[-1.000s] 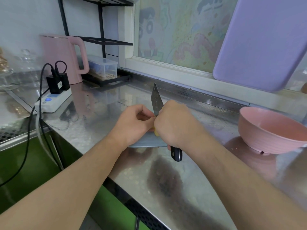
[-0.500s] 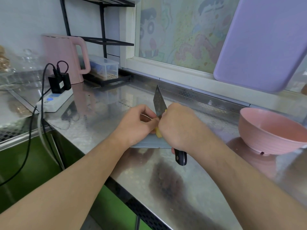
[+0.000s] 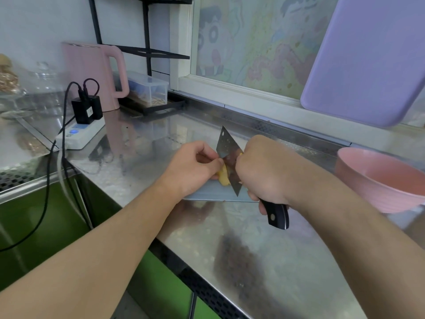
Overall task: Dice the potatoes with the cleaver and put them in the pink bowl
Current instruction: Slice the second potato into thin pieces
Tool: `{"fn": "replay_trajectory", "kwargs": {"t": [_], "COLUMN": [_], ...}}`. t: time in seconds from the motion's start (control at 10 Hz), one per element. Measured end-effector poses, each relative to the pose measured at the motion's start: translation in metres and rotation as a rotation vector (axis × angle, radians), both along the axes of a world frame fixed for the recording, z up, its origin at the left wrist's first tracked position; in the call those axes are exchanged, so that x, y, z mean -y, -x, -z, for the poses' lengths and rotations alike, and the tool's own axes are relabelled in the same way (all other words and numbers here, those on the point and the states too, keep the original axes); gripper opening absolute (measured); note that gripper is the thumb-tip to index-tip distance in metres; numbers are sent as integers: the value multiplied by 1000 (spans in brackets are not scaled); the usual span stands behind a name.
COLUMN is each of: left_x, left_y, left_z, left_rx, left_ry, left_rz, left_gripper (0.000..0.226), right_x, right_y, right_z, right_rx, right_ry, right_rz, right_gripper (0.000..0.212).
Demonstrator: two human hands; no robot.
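A: Where are the hands?

B: Both meet near the middle of the steel bench (image 3: 276,261). The right hand (image 3: 264,173) comes in from 4 o'clock, fist curled round the cleaver (image 3: 230,157) — its black riveted handle sticks out below the fist toward 5 o'clock, and the blade rises toward 11 o'clock, tilted, its lower corner down on the small grey cutting board (image 3: 207,194).

A: And the left hand?

B: The left hand (image 3: 193,169) reaches in from 8 o'clock, forearm long across the bench edge. Its fingers are bent and bunched, tips against the blade's left face, pinching a yellow potato piece (image 3: 224,178) that sits on the board just left of the blade.

A: Any diced bits on the board?

B: I cannot tell; the hands hide most of it. A sliver of yellow shows at the right hand's knuckles, right of the blade.

A: The pink bowl?

B: The pink bowl (image 3: 379,180) stands on the bench at 3 o'clock of the hands, well apart from the board, partly cut by the frame edge. What shows of its inside holds no potato.

A: What else is around?

B: At 10 o'clock a pink kettle (image 3: 92,72), in front of it a white power strip (image 3: 80,134) with black plugs. A lilac board (image 3: 368,61) leans at 1 o'clock — against the window ledge.
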State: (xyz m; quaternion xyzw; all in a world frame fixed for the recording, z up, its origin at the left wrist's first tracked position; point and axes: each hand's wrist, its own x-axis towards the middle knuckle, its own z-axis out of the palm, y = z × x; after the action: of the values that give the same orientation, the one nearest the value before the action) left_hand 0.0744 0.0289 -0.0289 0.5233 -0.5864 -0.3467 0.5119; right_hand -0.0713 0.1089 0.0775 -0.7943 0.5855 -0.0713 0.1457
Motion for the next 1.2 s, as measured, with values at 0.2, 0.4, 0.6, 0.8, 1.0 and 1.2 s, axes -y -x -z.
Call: {"fn": "replay_trajectory", "kwargs": {"t": [0.2,0.4,0.6,0.8,1.0,1.2], "left_x": [-1,0,0,-3,2,5], "left_y": [-1,-2,-1,2,1,-1], "left_z": [-1,0,0,0,4,5], "left_rx": [31,54,49,59,104,62], "left_ry": [14,12,25,53,55,35], "left_rz": [0,-3,-3,5,20,37], "left_gripper": [11,11,10,10,16,10], "right_x": [-3,10,25,31,35,48], "right_y": [-10,-6,0,-2,5,17], "right_z": [-3,10,24,37,42,38], "right_rx": [-122,68,208,73,159,344], "right_ry": [-19,-15,47,64,6,-10], "right_rz": [112,145,199,132,165,221], "right_gripper": [42,36,21,12,18,37]}}
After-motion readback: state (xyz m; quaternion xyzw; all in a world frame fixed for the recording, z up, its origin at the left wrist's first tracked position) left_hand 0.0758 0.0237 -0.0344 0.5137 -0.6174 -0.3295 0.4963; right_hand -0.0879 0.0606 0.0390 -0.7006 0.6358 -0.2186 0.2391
